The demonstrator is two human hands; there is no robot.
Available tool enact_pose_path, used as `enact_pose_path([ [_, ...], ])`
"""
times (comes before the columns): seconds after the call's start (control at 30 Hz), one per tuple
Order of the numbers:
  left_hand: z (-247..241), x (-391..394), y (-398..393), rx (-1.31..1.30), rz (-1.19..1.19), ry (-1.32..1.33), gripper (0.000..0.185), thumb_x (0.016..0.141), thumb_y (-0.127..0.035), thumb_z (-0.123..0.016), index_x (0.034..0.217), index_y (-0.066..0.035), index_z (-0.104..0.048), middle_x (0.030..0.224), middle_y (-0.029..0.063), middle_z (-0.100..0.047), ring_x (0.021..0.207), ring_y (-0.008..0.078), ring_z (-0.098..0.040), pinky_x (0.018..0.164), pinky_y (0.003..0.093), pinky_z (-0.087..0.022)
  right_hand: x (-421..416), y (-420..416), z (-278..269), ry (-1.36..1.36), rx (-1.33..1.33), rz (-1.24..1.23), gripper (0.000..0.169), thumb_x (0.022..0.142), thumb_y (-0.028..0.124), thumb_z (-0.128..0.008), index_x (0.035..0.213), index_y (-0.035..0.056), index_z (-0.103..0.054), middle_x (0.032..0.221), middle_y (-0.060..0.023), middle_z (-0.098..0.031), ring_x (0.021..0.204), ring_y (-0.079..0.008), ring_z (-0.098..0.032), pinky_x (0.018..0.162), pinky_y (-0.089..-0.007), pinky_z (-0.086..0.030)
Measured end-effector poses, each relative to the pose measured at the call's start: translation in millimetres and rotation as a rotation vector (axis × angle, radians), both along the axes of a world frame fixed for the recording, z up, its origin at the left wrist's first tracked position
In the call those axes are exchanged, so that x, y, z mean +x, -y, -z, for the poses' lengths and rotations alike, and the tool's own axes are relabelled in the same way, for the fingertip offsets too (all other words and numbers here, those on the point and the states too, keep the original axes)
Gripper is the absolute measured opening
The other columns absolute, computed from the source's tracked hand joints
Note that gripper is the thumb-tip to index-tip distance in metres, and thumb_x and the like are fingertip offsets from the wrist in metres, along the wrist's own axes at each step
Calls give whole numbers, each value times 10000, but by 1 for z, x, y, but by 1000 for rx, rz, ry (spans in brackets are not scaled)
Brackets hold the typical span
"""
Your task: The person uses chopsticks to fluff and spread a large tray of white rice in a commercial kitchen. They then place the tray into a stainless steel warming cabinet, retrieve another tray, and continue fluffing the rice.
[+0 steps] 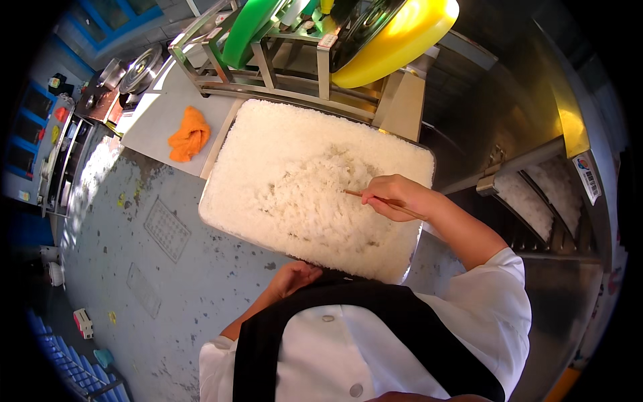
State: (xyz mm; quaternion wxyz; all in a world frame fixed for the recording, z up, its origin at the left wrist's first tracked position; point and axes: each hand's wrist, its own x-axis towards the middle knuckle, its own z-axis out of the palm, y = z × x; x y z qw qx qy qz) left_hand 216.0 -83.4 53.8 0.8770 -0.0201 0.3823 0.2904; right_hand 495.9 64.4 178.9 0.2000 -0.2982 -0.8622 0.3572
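Note:
A large rectangular metal tray (202,205) lies before me, full of white cooked rice (271,145). The rice is loosened and lumpy around the middle and smoother along its edges. My right hand (397,196) grips wooden chopsticks (353,192) over the right part of the rice, their tips at its surface. At the tray's near edge, beside my black apron, is my left hand (296,276) with curled fingers; whether it touches the tray or holds anything is hidden.
An orange cloth (190,134) lies on the counter left of the tray. Behind stands a metal rack (266,65) with green and yellow boards or lids. At right, an open steel cabinet (585,130) holds more rice trays (525,201). Pots (140,70) stand at the far left.

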Motion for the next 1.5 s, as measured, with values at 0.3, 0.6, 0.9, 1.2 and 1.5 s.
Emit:
enact_pose_path([
  [0.3, -11, -1, -1, -29, -150, -24, 302, 662, 37, -450, 962, 27, -489, 1067, 109, -526, 1004, 212, -480, 907, 304, -350, -5, -65, 0, -322, -583, 409, 157, 829, 138, -547, 870, -4, -602, 821, -79, -614, 780, -130, -595, 701, -250, -504],
  [0.6, -19, 0, 4, 100, -155, 80, 360, 623, 38, -436, 977, 10, -492, 1097, 73, -503, 1027, 180, -445, 908, 292, -313, -85, -105, 40, -103, -766, 358, 166, 779, 142, -527, 796, 2, -615, 737, -87, -608, 653, -138, -576, 622, -252, -498],
  [0.9, -3, -7, 4, 56, -218, 160, 197, 620, 25, -448, 805, -39, -466, 755, 15, -460, 697, 140, -426, 764, 263, -362, -48, -37, -37, 247, -251, -118, 118, 799, 117, -528, 819, 29, -605, 751, -83, -593, 687, -148, -554, 607, -261, -435],
  [1.2, 0, -9, 10, 80, -146, 68, 408, 690, -15, -435, 1098, -34, -438, 1222, 53, -409, 1171, 192, -357, 1001, 340, -259, -21, -121, 40, -415, -653, 492, 206, 833, 171, -524, 891, -19, -580, 850, -98, -606, 804, -185, -600, 726, -269, -505],
  [1.5, 3, -8, 7, 94, -167, 146, 389, 670, 4, -448, 1058, -24, -453, 1147, 41, -459, 1107, 170, -409, 965, 323, -290, -56, -93, 52, -239, -721, 418, 188, 832, 165, -517, 847, -4, -599, 817, -83, -608, 769, -163, -599, 682, -255, -495],
])
